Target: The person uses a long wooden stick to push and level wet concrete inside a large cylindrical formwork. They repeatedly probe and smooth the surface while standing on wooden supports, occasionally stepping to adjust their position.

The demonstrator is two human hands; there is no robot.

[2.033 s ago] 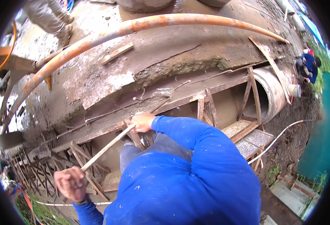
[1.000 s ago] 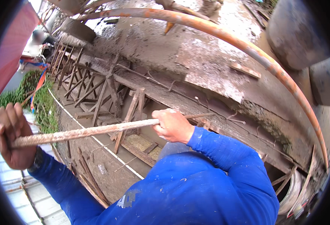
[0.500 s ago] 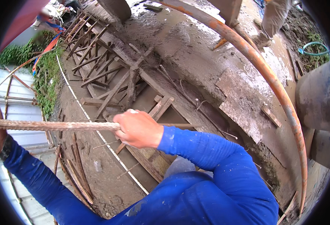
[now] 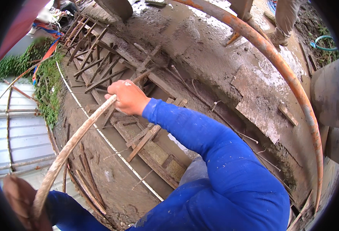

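Note:
My left hand (image 4: 23, 196), at the lower left, grips the near end of a long, mud-crusted pole (image 4: 72, 143). My right hand (image 4: 127, 97) is closed round the same pole farther up, its back spattered pale. The pole runs diagonally up to the muddy wooden formwork along a trench (image 4: 161, 82); what its far tip touches cannot be made out clearly. Below my right arm lie muddy planks (image 4: 154, 133) over murky water and a grey-clad leg of mine.
Crossed timber props (image 4: 92, 73) fill the upper left beside a thin white line (image 4: 77, 101). A rusty curved pipe (image 4: 281, 73) arches over muddy concrete. Another person's legs (image 4: 287, 19) stand at top right, above a large grey drum (image 4: 323, 92). A corrugated metal sheet (image 4: 21, 138) lies left.
The view has swung leftward along the trench. The pole has tilted from level to diagonal, with my right hand moving up and away and my left hand moving down.

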